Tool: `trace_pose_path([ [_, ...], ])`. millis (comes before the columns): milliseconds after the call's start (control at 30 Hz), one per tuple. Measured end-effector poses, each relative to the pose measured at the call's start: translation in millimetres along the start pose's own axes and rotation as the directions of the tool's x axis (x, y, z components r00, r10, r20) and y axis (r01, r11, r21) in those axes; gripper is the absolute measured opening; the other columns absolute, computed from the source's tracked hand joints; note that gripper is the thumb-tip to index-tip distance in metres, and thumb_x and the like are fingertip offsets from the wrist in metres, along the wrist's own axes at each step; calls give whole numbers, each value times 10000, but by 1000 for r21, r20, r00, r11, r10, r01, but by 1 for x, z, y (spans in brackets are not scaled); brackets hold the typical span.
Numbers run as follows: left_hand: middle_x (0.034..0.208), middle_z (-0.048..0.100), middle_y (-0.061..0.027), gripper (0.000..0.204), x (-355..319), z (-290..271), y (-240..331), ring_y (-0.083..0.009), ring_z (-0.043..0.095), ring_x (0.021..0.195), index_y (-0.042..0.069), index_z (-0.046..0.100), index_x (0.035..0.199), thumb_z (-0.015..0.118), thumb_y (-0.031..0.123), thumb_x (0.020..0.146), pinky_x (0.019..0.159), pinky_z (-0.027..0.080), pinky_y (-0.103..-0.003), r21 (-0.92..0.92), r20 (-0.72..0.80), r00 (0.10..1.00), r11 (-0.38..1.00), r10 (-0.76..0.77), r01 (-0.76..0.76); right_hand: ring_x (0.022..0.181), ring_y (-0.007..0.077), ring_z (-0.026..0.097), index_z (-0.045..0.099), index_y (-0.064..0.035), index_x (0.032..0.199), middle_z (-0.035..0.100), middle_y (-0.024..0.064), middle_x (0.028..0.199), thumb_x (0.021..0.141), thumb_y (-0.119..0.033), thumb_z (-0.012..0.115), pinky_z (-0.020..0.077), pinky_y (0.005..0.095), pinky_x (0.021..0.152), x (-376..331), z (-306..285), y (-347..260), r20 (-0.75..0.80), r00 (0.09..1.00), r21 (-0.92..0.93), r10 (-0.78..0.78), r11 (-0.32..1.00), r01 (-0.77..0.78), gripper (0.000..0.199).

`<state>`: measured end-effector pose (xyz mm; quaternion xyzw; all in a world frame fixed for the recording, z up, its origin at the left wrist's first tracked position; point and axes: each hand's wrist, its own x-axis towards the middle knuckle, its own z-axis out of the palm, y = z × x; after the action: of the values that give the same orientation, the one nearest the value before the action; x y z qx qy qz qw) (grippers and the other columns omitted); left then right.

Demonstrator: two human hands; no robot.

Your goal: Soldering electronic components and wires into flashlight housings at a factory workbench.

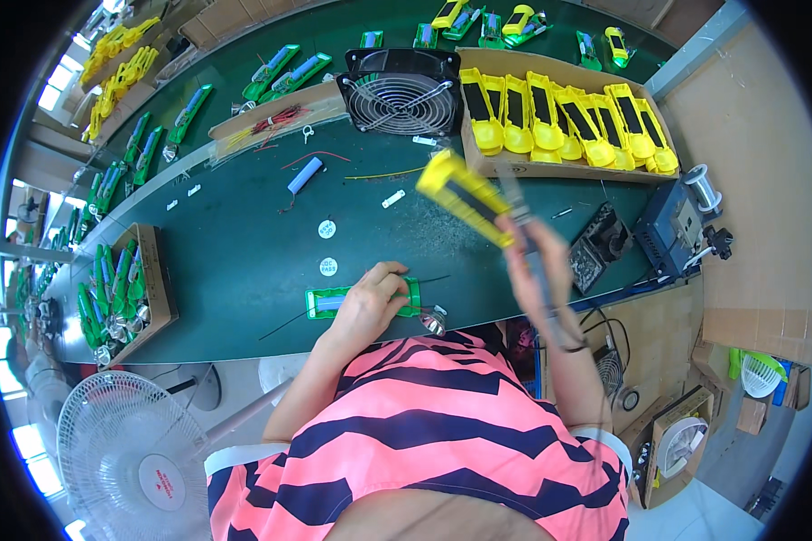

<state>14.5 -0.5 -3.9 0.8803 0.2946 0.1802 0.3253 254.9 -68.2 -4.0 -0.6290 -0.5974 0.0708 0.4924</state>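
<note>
My left hand (pixel 371 298) lies over a green flashlight housing (pixel 317 305) at the table's front edge, its bent fingers gripping it from above. A blue cylindrical battery (pixel 332 303) shows inside, and a round silver lamp head (pixel 434 322) sits beside the housing's right end. My right hand (pixel 543 266) is raised over the table, closed on a yellow casing (pixel 460 194) with a black panel. A long grey stick-like tool (pixel 534 252), blurred, runs along the same hand; how it is held I cannot tell.
Yellow casings fill a cardboard box (pixel 573 167) behind a black fan (pixel 401 95). Green housings fill another box (pixel 158 298) at left. A loose battery (pixel 305 176), wires and round stickers lie mid-table. A soldering station (pixel 672 225) and black tray (pixel 602 243) stand right.
</note>
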Motion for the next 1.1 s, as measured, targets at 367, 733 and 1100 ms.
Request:
trace_pose_path([
  [367, 827, 612, -73, 244, -12, 24, -8, -226, 601, 787, 30, 539, 938, 566, -54, 711, 897, 387, -425, 335, -455, 826, 923, 333, -188, 864, 354, 547, 398, -48, 1186, 530, 200, 955, 724, 1, 561, 469, 381, 711, -38, 41, 10, 280, 909, 92, -307, 952, 293, 492],
  [733, 715, 550, -68, 91, 1, -28, -4, -188, 560, 677, 40, 628, 782, 603, 2, 703, 718, 407, -294, 102, -469, 875, 976, -122, 191, 722, 228, 603, 518, -47, 1026, 608, 73, 777, 729, -66, 615, 388, 472, 912, -36, 31, -8, 278, 889, 268, -364, 918, 293, 314],
  [1100, 684, 556, -35, 25, 20, -43, -23, -208, 528, 725, 98, 632, 670, 608, 90, 671, 736, 364, -350, 469, -1, 996, 880, -87, 78, 557, 116, 567, 526, 41, 898, 596, 106, 688, 816, -25, 541, 434, 201, 480, -34, 69, -28, 347, 759, 706, 551, 380, -598, 106],
])
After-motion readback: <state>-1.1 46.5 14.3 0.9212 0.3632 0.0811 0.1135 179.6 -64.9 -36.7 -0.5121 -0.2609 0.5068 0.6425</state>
